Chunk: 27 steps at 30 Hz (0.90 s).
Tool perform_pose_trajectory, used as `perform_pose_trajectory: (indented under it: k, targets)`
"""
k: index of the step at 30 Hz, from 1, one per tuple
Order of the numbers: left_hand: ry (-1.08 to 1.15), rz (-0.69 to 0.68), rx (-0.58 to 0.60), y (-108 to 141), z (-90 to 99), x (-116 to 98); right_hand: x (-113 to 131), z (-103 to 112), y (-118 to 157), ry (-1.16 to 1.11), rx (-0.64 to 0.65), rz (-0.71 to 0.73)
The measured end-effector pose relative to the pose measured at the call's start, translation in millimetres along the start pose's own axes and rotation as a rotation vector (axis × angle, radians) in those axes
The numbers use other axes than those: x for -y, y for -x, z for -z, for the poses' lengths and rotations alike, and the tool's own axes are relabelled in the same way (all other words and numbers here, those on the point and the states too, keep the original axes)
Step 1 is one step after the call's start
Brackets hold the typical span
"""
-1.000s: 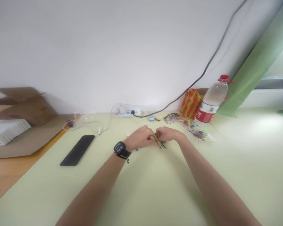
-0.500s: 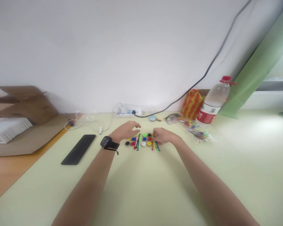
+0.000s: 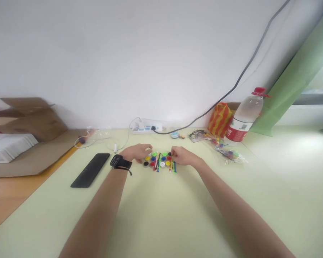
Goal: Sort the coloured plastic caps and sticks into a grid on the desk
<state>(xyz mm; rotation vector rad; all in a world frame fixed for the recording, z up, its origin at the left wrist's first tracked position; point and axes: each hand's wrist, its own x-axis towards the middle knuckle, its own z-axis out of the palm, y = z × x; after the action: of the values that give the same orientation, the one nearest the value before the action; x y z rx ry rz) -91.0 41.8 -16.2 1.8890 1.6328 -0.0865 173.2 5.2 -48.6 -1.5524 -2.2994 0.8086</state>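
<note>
Several small round pieces in bright colours lie in two groups, with a black piece (image 3: 146, 164) and a red piece (image 3: 152, 164) at the left and a yellow piece (image 3: 167, 164) in the right group. Thin coloured plastic sticks (image 3: 157, 163) lie in a bundle between the groups. My left hand (image 3: 139, 152) hovers at the left group, fingers apart and holding nothing I can see. Closed at the fingertips, my right hand (image 3: 182, 156) is at the second bundle of sticks (image 3: 172, 167); what it pinches is hidden.
A black flat case (image 3: 90, 170) lies left. Behind are a power strip (image 3: 146, 127) and a small round tin (image 3: 174, 135). A large bottle (image 3: 243, 118), a striped bag (image 3: 219, 119) and a clear plastic bag of parts (image 3: 230, 153) are at right; a cardboard box (image 3: 43, 120) stands far left.
My left hand has drawn left, uncovering more of the left group. My right hand has shifted slightly left, and the right-hand sticks now lie closer to the round pieces.
</note>
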Motion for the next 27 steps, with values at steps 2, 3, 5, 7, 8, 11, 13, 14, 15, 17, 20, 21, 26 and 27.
perform_pose_trajectory:
  k: [2, 3, 5, 7, 8, 11, 13, 14, 15, 17, 20, 21, 26, 27]
  targets:
    - [0.008, 0.008, 0.002, -0.6, -0.6, -0.3, 0.6, -1.0, 0.2, -0.005, -0.002, 0.028]
    - [0.009, 0.011, 0.001, -1.1, -1.0, -0.1, 0.7, -1.2, 0.3, -0.007, -0.003, 0.039]
    - [0.008, 0.015, -0.004, -2.0, -1.9, 0.4, 0.4, -1.5, 0.4, -0.009, -0.003, 0.058]
    - [0.010, 0.014, -0.008, -2.6, -2.9, 0.4, -0.1, -1.7, 0.7, -0.010, -0.002, 0.075]
    - [0.012, 0.011, -0.008, -2.5, -3.2, 0.2, -0.1, -2.0, 1.0, -0.010, -0.001, 0.084]
    - [0.013, 0.007, -0.007, -0.3, -1.9, -0.8, 2.1, -3.9, 2.1, -0.006, 0.002, 0.109]
    - [-0.003, 0.008, -0.007, 2.7, 1.5, -0.7, 4.4, -4.4, 2.3, 0.000, 0.005, 0.124]
    - [-0.025, -0.003, -0.025, 4.3, 3.8, -0.3, 4.9, -3.4, 2.3, 0.004, 0.005, 0.130]
    - [-0.057, -0.024, -0.058, 5.8, 6.4, 0.2, 4.2, -0.9, 2.3, 0.008, 0.003, 0.133]
    - [-0.121, -0.081, -0.147, 8.1, 11.1, 0.6, -3.0, 10.5, 3.4, 0.026, -0.019, 0.118]
    - [-0.160, -0.216, -0.276, 8.9, 12.1, -4.9, -32.9, 43.0, 11.8, 0.088, -0.145, 0.002]
    - [-0.156, -0.280, -0.312, 8.6, 9.8, -9.3, -47.2, 55.7, 17.1, 0.117, -0.214, -0.066]
    - [-0.127, -0.532, -0.415, 6.2, -20.8, -44.5, -117.5, 96.1, 50.7, 0.238, -0.465, -0.390]
    - [-0.137, -0.572, -0.407, 5.6, -28.9, -51.6, -126.2, 97.4, 55.8, 0.247, -0.471, -0.411]
